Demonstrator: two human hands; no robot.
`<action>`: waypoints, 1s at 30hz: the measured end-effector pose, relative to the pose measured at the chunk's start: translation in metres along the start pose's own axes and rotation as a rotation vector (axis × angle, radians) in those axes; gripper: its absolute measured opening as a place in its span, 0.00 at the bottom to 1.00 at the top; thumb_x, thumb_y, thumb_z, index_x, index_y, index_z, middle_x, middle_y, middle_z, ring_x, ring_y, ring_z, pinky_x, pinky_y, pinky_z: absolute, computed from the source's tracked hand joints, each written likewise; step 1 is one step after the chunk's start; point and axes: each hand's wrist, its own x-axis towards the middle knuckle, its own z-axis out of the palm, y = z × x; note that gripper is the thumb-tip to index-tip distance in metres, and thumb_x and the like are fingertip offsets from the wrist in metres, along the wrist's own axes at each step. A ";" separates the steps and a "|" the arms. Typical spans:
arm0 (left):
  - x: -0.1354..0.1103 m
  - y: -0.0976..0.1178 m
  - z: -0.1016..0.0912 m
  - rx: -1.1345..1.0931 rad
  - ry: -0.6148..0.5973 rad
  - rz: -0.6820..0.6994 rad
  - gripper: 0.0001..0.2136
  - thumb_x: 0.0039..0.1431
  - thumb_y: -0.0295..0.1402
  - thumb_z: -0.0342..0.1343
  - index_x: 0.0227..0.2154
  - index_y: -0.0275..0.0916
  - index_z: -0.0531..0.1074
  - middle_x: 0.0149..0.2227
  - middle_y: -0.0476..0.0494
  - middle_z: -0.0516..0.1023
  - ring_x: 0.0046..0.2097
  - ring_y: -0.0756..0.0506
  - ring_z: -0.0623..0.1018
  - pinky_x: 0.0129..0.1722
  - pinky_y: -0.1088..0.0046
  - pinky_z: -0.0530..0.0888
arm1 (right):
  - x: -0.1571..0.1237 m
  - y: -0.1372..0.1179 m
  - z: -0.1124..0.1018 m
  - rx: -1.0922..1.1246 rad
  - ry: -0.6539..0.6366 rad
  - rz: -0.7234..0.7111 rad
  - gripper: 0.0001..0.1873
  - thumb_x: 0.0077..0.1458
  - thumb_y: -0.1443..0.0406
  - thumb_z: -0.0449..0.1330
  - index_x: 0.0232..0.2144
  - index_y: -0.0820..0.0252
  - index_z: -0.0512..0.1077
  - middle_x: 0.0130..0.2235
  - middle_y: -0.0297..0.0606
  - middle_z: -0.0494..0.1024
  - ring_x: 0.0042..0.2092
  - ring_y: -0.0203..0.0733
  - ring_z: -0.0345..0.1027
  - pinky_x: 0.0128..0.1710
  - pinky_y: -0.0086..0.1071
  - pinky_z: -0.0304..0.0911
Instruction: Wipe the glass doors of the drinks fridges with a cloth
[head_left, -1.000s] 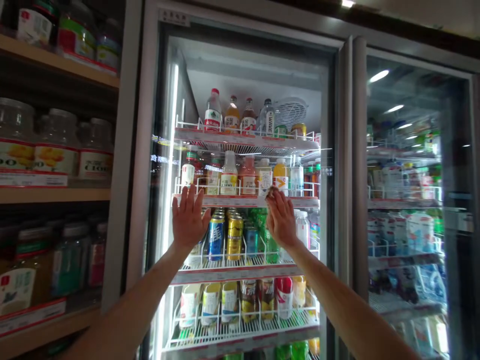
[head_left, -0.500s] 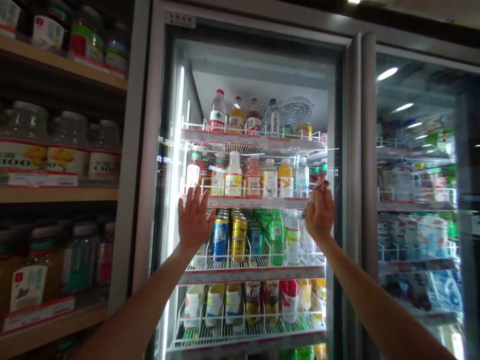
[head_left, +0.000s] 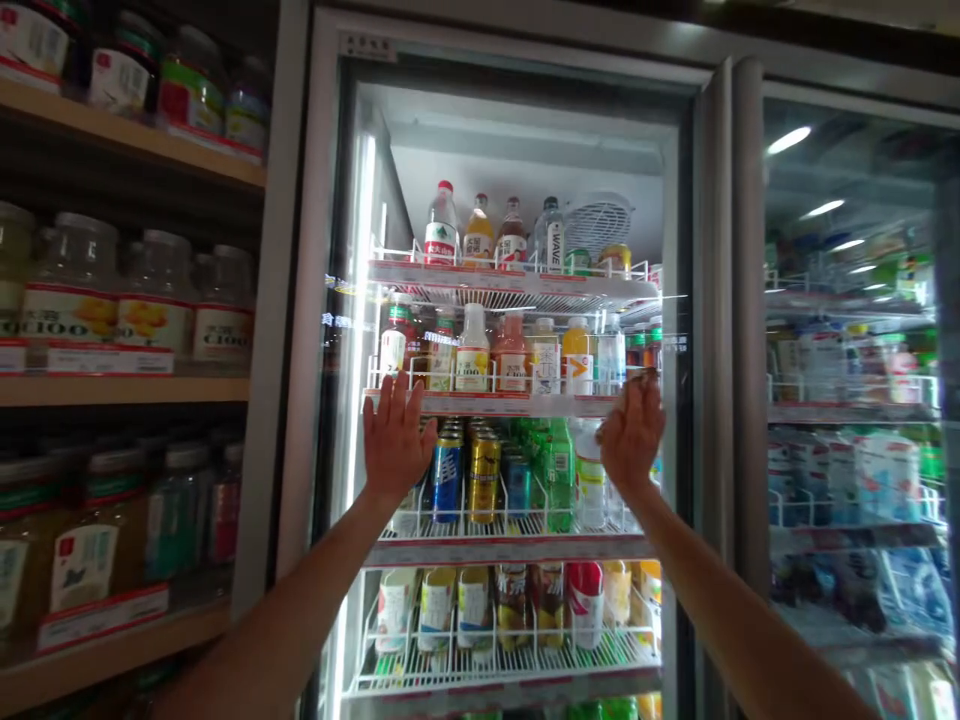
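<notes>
I face the glass door [head_left: 517, 150] of a lit drinks fridge. My left hand [head_left: 395, 440] lies flat on the glass at mid height, fingers spread and holding nothing. My right hand [head_left: 632, 435] presses against the glass near the door's right edge, its fingers closed over a small brownish cloth [head_left: 642, 377] that peeks out above the fingertips. Behind the glass, between my hands, stand blue and gold cans [head_left: 469, 475] and green bottles [head_left: 553, 470] on a wire shelf.
Wooden shelves [head_left: 127, 390] on the left carry rows of jars with yellow labels. A second fridge door [head_left: 847, 400] stands to the right, with a metal frame post [head_left: 731, 330] between the two doors. Bottled drinks fill the fridge shelves above and below my hands.
My right hand has slid with the cloth across the glass from the middle of the door to its right edge. My left hand has stayed flat in the same spot.
</notes>
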 end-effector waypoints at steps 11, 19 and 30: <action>0.000 -0.002 0.002 -0.010 0.027 0.006 0.27 0.61 0.38 0.46 0.62 0.38 0.51 0.64 0.36 0.54 0.66 0.41 0.49 0.63 0.56 0.47 | 0.011 0.004 0.004 0.002 0.033 0.042 0.28 0.59 0.66 0.44 0.62 0.61 0.51 0.62 0.50 0.56 0.64 0.50 0.48 0.57 0.52 0.52; -0.001 -0.003 0.002 -0.005 0.041 0.019 0.27 0.61 0.38 0.46 0.62 0.38 0.51 0.64 0.37 0.53 0.66 0.41 0.49 0.63 0.56 0.47 | 0.009 -0.029 0.009 0.063 -0.150 -0.231 0.31 0.59 0.68 0.45 0.64 0.53 0.45 0.63 0.42 0.56 0.65 0.47 0.45 0.61 0.50 0.47; -0.001 -0.002 0.000 0.011 0.028 0.028 0.26 0.61 0.37 0.45 0.62 0.36 0.52 0.63 0.34 0.54 0.66 0.40 0.49 0.63 0.55 0.47 | 0.030 -0.077 0.030 0.141 -0.311 -0.414 0.35 0.58 0.68 0.46 0.65 0.51 0.39 0.64 0.37 0.55 0.65 0.46 0.45 0.61 0.49 0.48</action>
